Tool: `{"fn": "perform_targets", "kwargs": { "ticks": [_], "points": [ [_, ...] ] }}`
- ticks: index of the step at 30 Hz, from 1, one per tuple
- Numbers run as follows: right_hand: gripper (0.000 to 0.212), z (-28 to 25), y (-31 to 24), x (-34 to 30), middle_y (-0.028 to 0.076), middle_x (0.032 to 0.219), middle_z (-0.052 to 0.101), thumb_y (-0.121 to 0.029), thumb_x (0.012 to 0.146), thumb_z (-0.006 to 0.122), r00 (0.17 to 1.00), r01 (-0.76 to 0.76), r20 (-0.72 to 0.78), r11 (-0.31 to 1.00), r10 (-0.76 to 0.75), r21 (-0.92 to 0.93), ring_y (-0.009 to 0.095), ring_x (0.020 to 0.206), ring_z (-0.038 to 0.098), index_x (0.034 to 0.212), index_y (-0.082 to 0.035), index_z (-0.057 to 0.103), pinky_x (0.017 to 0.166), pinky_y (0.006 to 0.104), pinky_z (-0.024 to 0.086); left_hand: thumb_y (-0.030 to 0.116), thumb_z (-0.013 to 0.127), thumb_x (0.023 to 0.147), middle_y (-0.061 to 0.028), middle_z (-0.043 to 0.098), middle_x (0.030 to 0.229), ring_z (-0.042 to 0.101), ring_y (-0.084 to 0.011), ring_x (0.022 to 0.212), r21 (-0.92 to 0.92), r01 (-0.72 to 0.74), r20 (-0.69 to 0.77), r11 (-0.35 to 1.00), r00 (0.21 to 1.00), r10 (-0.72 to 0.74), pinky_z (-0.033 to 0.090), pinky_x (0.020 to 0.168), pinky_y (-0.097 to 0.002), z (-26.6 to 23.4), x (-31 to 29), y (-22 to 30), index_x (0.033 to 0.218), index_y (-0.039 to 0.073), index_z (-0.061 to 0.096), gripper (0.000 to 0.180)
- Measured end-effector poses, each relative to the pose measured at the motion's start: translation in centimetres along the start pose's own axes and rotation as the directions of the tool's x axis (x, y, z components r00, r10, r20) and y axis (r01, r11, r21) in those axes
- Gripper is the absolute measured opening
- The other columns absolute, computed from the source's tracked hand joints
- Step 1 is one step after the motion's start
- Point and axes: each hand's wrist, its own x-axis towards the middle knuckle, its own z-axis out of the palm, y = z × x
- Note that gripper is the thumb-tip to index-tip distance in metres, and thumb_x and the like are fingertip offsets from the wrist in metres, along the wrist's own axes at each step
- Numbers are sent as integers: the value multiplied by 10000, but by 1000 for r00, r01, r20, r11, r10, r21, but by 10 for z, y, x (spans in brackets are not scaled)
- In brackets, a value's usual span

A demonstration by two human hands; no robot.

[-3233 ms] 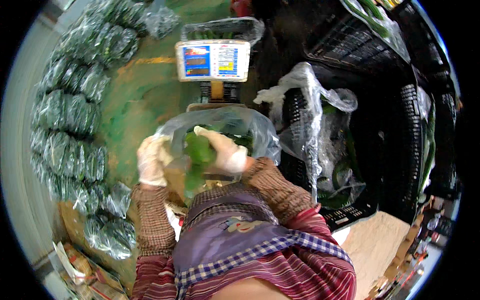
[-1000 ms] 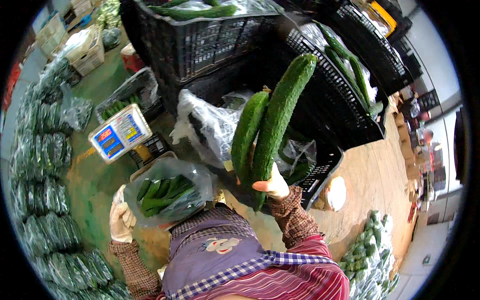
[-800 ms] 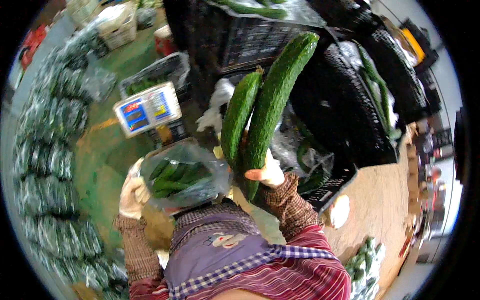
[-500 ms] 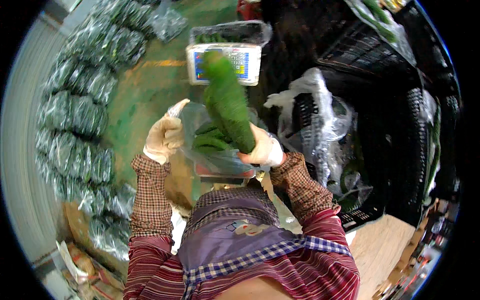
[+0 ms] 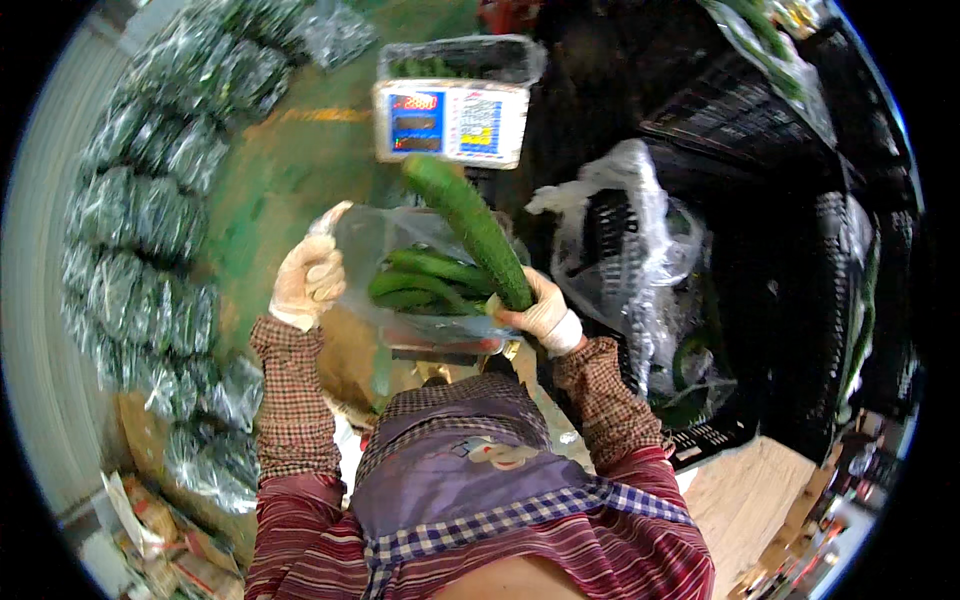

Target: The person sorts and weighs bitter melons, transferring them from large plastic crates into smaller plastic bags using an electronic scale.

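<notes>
A long green cucumber [image 5: 465,220] is gripped near its lower end by my gloved right hand [image 5: 545,310], its far end tilted up and to the left. Below it lies a clear plastic bag [image 5: 365,240] with its mouth spread, and several cucumbers [image 5: 425,280] rest inside. My gloved left hand [image 5: 308,280] is closed at the bag's left edge, holding it outward. The bag sits on the scale's platform [image 5: 445,352], which it mostly covers.
Beyond the bag stands the white scale display [image 5: 500,125], with a plastic-lined container [image 5: 460,60] behind it. Bagged cucumbers [image 5: 150,220] line the left wall. On my right, a large black crate [image 5: 790,300] holds crumpled clear plastic [image 5: 640,220]; a wooden board [image 5: 750,500] lies nearer.
The cucumber in my right hand has come down and right, uncovering the display. My left hand has shifted slightly left and the bag mouth is wider.
</notes>
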Motion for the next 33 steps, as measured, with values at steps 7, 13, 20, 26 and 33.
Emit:
{"fn": "perform_targets", "kwargs": {
  "ticks": [7,13,20,26,33],
  "points": [
    [775,-23,-84,-57,87,981,554,-193,676,649,973,181,-41,630,-229,755,148,725,500,1348,-40,295,616,265,412,54,417,859,43,259,449,214,-50,327,95,32,-46,995,999,-28,203,312,-192,15,4,1,1397,141,229,576],
    [456,-75,-114,-122,67,919,556,-213,710,618,708,684,-603,569,-367,456,111,712,505,1094,-25,459,612,247,401,42,351,878,28,276,451,234,-63,336,72,58,108,996,992,-66,218,307,-222,9,9,-5,1420,156,166,583],
    [328,-271,-217,-216,33,802,553,-304,806,613,-43,547,-745,608,-666,-575,160,672,516,963,-21,559,636,279,429,69,374,884,25,307,480,217,-64,338,91,83,67,992,994,-89,209,297,-206,10,9,-13,1422,178,173,585],
    [339,-288,-224,-202,76,971,636,-271,851,529,299,435,-662,716,-687,-546,155,822,579,1078,-23,577,695,264,427,52,375,873,40,280,455,209,-54,339,107,34,-210,994,978,-11,206,300,-195,38,1,-14,1424,169,164,601],
    [344,-298,9,-96,118,862,651,-298,766,593,833,-533,-549,374,74,-759,261,766,627,982,-31,612,573,372,490,48,406,852,55,301,455,224,-46,326,349,38,-312,937,947,78,204,291,-192,69,5,-22,1387,119,256,560]
  ]
}}
